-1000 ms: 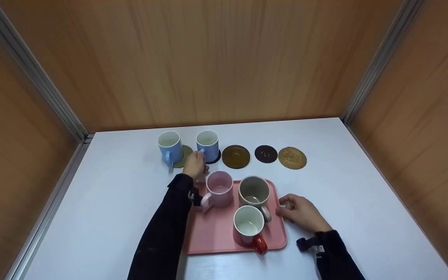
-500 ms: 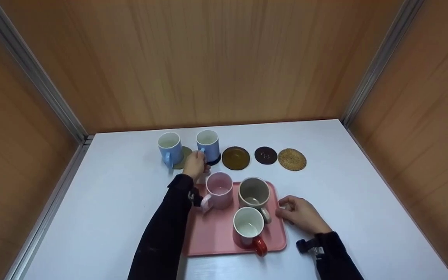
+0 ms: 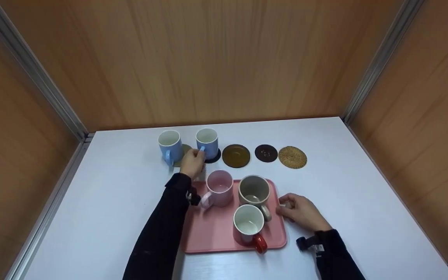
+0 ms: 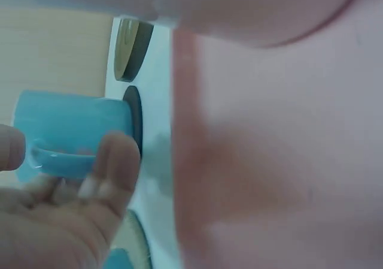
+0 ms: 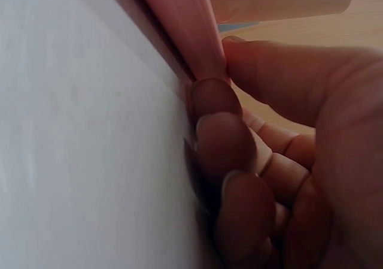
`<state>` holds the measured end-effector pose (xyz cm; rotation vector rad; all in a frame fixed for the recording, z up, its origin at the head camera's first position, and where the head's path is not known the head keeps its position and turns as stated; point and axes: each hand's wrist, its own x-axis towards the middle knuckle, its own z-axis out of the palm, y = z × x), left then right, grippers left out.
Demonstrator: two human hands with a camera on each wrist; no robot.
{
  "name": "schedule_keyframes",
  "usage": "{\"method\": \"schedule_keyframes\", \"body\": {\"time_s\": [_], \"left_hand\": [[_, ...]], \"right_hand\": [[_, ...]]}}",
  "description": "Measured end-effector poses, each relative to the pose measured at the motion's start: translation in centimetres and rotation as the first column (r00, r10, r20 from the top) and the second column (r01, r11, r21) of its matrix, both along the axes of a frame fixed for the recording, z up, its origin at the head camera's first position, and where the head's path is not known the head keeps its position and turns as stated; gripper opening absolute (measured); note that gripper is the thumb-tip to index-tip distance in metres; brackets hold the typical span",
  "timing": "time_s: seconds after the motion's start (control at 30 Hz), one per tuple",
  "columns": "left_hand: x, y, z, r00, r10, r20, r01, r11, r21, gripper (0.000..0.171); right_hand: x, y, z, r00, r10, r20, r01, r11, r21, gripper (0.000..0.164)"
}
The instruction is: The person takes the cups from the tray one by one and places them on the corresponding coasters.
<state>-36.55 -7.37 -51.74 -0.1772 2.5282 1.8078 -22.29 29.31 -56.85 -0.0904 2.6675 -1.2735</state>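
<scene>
A blue mug (image 3: 211,150) stands upright on a dark coaster (image 3: 215,157). My left hand (image 3: 193,162) is at its handle (image 4: 66,161); in the left wrist view, thumb and fingers are spread apart with the handle showing between them. At the pink tray (image 3: 212,238), my right hand (image 3: 302,212) pinches the right rim between thumb and fingers. On the tray are a pink mug (image 3: 221,196), a beige mug (image 3: 249,195) and a white mug with a red handle (image 3: 248,225). Another blue mug (image 3: 174,153) stands left, partly over an olive coaster (image 3: 186,150).
Right of the blue mugs, a brown coaster (image 3: 236,156), a dark round coaster (image 3: 266,153) and a woven coaster (image 3: 293,157) lie in a row. Wooden panels (image 3: 224,62) enclose the white table (image 3: 103,202) at the back and sides.
My left hand has eased slightly left and its fingers have loosened from the blue mug's handle. The mug stays on its coaster, and my right hand keeps its place at the tray.
</scene>
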Motion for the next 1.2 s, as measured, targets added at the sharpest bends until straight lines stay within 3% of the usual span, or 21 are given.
{"method": "schedule_keyframes", "body": {"time_s": [0.13,0.3,0.57,0.7,0.8,0.93,1.2], "left_hand": [[1.7,-1.0,0.5,0.999,0.022,-0.046,-0.025,0.998,-0.06,0.045],[4.9,-2.4,0.4,0.997,-0.011,-0.08,0.005,0.997,-0.078,0.043],[12.0,-3.3,-0.4,0.981,-0.191,-0.019,0.188,0.976,-0.107,0.041],[14.4,-2.9,-1.2,0.959,-0.279,-0.042,0.272,0.954,-0.13,0.034],[15.3,-2.1,-1.8,0.945,-0.317,-0.079,0.3,0.938,-0.175,0.028],[15.7,-1.2,-2.2,0.938,-0.323,-0.124,0.293,0.932,-0.213,0.023],[15.7,-0.8,-3.0,0.947,-0.305,-0.098,0.29,0.946,-0.145,0.027]], "right_hand": [[0.0,0.0,0.1,1.0,0.009,-0.002,-0.009,1.0,-0.001,0.037],[-0.1,0.0,0.2,1.0,0.008,0.015,-0.007,1.0,-0.003,0.038],[-0.1,0.0,0.2,0.999,-0.02,0.041,0.02,1.0,0.0,0.038],[-0.1,-0.1,0.1,0.999,-0.016,0.029,0.016,1.0,0.003,0.039],[0.0,0.1,0.1,1.0,-0.001,0.022,0.001,1.0,-0.028,0.041],[-0.1,0.1,0.1,1.0,0.009,0.026,-0.007,0.998,-0.055,0.042],[-0.3,0.1,0.0,0.999,-0.007,0.044,0.009,0.999,-0.031,0.039]]}}
